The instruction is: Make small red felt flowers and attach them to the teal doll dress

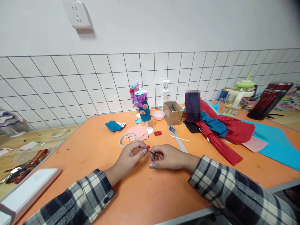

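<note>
My left hand [132, 154] pinches a small red piece [148, 147], cloth or crepe paper, between thumb and fingertips. In my right hand [167, 157] is a small pair of metal scissors [154, 164], thumb through a ring, the tips pointing at the red piece. My fingers partly hide the blades. Just beyond my hands lies a little heap of red bits [157, 133]. Behind it stands a mini dress form [143, 106] in a blue dress with purple and peach flowers. A roll of clear tape [124, 140] rests beside peach sheets [138, 132].
Farther back are a pink bowl [158, 115], a cardboard box [173, 112] and a bare white dress form [166, 86]. Grey tongs or tweezers [177, 139] lie right of centre. Red fabric [217, 140], a phone-like dark object [192, 106] and a jug [239, 97] fill the right.
</note>
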The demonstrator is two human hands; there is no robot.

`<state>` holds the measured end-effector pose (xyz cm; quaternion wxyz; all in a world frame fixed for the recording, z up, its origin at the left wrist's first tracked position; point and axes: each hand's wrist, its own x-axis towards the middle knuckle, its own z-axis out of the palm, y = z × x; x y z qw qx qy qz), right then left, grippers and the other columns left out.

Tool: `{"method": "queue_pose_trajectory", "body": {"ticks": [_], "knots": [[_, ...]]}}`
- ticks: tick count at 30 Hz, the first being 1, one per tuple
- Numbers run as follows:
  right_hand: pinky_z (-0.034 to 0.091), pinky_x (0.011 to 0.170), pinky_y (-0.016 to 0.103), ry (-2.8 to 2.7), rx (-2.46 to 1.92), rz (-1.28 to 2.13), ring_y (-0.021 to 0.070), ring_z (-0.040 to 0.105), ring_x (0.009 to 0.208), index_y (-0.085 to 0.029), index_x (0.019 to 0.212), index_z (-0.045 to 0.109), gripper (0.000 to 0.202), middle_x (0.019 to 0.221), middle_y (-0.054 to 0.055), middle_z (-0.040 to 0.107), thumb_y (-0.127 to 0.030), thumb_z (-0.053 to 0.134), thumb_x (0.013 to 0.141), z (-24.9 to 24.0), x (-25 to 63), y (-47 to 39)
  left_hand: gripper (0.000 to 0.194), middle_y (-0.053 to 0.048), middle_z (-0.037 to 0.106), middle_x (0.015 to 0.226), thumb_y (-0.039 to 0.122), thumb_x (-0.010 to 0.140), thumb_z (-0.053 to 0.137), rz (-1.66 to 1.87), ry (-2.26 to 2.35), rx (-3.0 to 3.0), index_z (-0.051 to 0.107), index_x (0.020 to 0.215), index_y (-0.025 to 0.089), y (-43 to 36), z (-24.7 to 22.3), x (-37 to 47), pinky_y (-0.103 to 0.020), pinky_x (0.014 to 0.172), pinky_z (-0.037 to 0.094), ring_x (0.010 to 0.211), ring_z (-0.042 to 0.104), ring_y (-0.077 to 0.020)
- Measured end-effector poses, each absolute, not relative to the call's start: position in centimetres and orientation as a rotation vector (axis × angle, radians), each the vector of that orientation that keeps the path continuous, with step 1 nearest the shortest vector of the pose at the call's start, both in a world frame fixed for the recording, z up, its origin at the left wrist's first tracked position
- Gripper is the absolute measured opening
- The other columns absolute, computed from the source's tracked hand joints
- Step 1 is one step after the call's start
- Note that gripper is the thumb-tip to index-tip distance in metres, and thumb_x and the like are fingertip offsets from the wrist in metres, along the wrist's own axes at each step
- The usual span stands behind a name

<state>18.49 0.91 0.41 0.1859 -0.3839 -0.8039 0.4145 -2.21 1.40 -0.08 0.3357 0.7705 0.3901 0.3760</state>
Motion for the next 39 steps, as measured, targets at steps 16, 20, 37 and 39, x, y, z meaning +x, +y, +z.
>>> {"method": "queue_pose_trajectory", "body": {"ticks": [16, 20, 37, 39], "knots": [[0.03, 0.048, 0.019, -2.199, -1.054, 1.289, 0.0067, 0.039, 0.051, -0.016, 0.081, 0.065, 0.025, 0.057, -0.006, 0.045, -0.039, 0.071, 0.074, -0.1, 18.9, 1.5, 0.017, -0.004, 0.066, 0.074, 0.029, 0.077, 0.063, 0.989, 1.043, 1.842, 0.066, 0.068, 0.016, 2.0, -0.2, -2.6, -0.029, 0.073, 0.046, 0.074, 0.059, -0.0178], [0.041, 0.045, 0.019, -2.11, -1.137, 1.445, 0.0075, 0.044, 0.047, -0.016, 0.082, 0.065, 0.024, 0.054, -0.006, 0.045, -0.039, 0.069, 0.074, -0.1, 18.8, 1.4, 0.016, -0.003, 0.065, 0.073, 0.03, 0.074, 0.066, 0.973, 1.052, 1.706, 0.067, 0.068, 0.015, 2.0, -0.3, -2.5, -0.027, 0.065, 0.045, 0.068, 0.057, -0.0157], [0.039, 0.041, 0.016, -2.136, -1.19, 1.501, 0.0062, 0.046, 0.044, -0.014, 0.081, 0.069, 0.031, 0.053, -0.005, 0.049, -0.044, 0.072, 0.072, 0.5, 19.2, 1.4, 0.017, -0.002, 0.063, 0.068, 0.032, 0.071, 0.066, 0.884, 1.062, 1.694, 0.066, 0.066, 0.016, 2.3, -0.6, -2.6, -0.026, 0.065, 0.043, 0.07, 0.057, -0.0162], [0.039, 0.042, 0.016, -2.123, -1.168, 1.528, 0.0064, 0.047, 0.044, -0.014, 0.081, 0.069, 0.03, 0.052, -0.005, 0.05, -0.042, 0.072, 0.072, 0.3, 19.3, 1.5, 0.018, -0.002, 0.063, 0.069, 0.032, 0.072, 0.066, 0.879, 1.056, 1.69, 0.066, 0.066, 0.016, 2.3, -0.6, -2.6, -0.026, 0.065, 0.043, 0.071, 0.057, -0.0165]]}}
